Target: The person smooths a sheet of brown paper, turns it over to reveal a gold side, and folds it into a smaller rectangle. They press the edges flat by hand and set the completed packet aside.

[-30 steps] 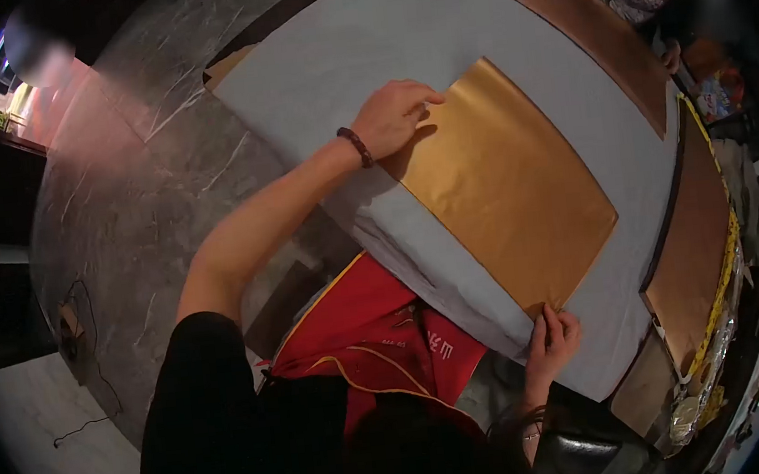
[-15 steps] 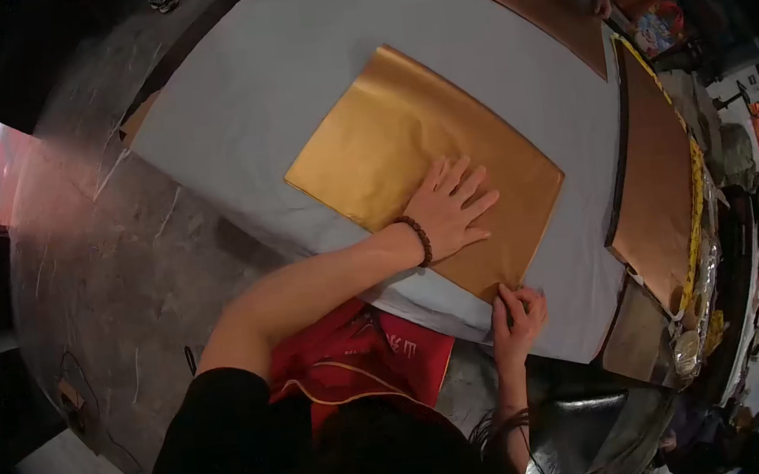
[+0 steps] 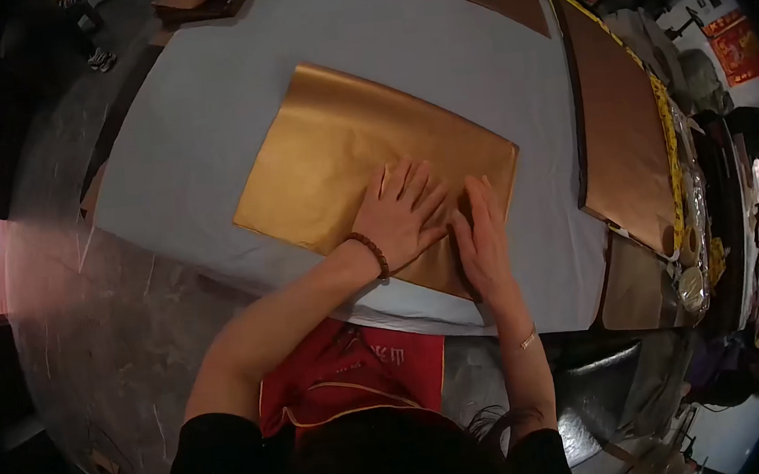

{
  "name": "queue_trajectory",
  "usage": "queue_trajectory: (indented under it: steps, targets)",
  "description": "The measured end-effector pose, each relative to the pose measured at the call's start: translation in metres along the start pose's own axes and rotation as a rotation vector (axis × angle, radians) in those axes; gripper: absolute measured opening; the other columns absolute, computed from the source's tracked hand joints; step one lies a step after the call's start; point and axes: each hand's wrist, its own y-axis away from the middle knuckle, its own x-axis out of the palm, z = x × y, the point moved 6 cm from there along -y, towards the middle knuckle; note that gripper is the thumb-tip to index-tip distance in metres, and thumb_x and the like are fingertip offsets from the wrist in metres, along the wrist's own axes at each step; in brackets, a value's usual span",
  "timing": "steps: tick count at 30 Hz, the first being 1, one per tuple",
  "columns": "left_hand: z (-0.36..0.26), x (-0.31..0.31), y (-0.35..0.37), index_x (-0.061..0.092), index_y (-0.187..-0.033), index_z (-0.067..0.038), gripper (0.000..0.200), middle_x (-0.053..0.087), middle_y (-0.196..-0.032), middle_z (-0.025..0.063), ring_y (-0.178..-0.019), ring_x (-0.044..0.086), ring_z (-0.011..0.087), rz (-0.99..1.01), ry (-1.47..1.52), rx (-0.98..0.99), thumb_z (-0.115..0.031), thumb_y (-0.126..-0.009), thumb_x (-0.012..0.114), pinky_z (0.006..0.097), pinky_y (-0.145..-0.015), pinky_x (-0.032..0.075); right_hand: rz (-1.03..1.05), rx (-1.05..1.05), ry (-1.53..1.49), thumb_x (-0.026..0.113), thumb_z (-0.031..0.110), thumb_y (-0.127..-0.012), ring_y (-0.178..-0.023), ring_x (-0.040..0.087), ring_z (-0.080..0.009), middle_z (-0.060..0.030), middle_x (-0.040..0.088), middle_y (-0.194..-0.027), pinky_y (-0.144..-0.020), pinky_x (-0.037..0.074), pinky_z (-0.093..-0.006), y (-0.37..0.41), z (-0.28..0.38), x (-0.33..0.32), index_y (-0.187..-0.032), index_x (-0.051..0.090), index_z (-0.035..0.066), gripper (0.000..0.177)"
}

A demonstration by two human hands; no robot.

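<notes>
As the left hand [image 3: 404, 212] and right hand [image 3: 487, 240] lay flat side by side, fingers stretched out and gripping nothing, the gold paper sheet [image 3: 335, 150] under them on the table [image 3: 206, 144] seemed thin, light and easily creased, best taken by an edge beyond the fingertips.

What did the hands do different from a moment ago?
The right hand let go of the near corner of the gold sheet and now lies flat beside the left hand, which stays pressed flat. The gold sheet stays on the grey cloth.
</notes>
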Motion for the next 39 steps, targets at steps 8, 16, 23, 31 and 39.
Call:
queue_trajectory:
  steps: [8,16,23,31,39]
  targets:
    - [0.000,-0.003,0.001,0.045,-0.139,-0.015,0.060,0.042,-0.143,0.0149,-0.134,0.033,0.0360,0.003,0.009,0.004,-0.052,-0.092,0.048,0.0554,-0.110,0.021,0.135,-0.094,0.539,0.039,0.047,-0.098,-0.141,0.020,-0.0412,-0.0149,0.031,-0.152,-0.112,0.005,-0.0605,-0.023,-0.021,0.030,-0.142,0.042,0.008,0.059]
    - [0.011,-0.015,-0.056,0.042,-0.134,0.002,0.051,0.044,-0.140,0.0193,-0.135,0.033,0.0347,0.182,0.386,-0.151,-0.030,-0.095,0.047,0.0465,-0.110,0.027,0.182,-0.076,0.614,0.044,0.046,-0.095,-0.142,0.016,-0.0416,-0.0119,0.029,-0.154,-0.109,0.004,-0.0655,-0.023,-0.018,0.031,-0.145,0.040,0.014,0.059]
    - [-0.001,0.034,-0.075,0.033,-0.144,0.002,0.070,0.032,-0.151,0.0165,-0.142,0.023,0.0311,0.170,0.187,-0.089,-0.050,-0.098,0.035,0.0438,-0.115,0.021,0.227,0.001,0.605,0.050,0.052,-0.089,-0.143,0.012,-0.0424,-0.0111,0.025,-0.156,-0.109,0.003,-0.0669,-0.027,-0.020,0.034,-0.147,0.036,0.015,0.071]
    - [0.059,0.020,-0.073,0.036,-0.144,-0.001,0.069,0.035,-0.149,0.0143,-0.141,0.026,0.0294,0.002,0.002,-0.131,-0.053,-0.097,0.036,0.0451,-0.114,0.021,0.229,0.008,0.604,0.051,0.061,-0.086,-0.144,0.011,-0.0427,-0.0122,0.024,-0.156,-0.110,0.004,-0.0660,-0.027,-0.013,0.032,-0.143,0.044,0.019,0.071]
    - [0.130,0.008,-0.071,0.035,-0.144,-0.002,0.074,0.031,-0.151,0.0162,-0.142,0.023,0.0305,0.005,-0.125,-0.353,-0.058,-0.096,0.034,0.0465,-0.116,0.016,0.245,0.014,0.593,0.053,0.060,-0.086,-0.143,0.012,-0.0428,-0.0114,0.024,-0.156,-0.107,0.005,-0.0692,-0.027,-0.011,0.031,-0.143,0.044,0.019,0.071]
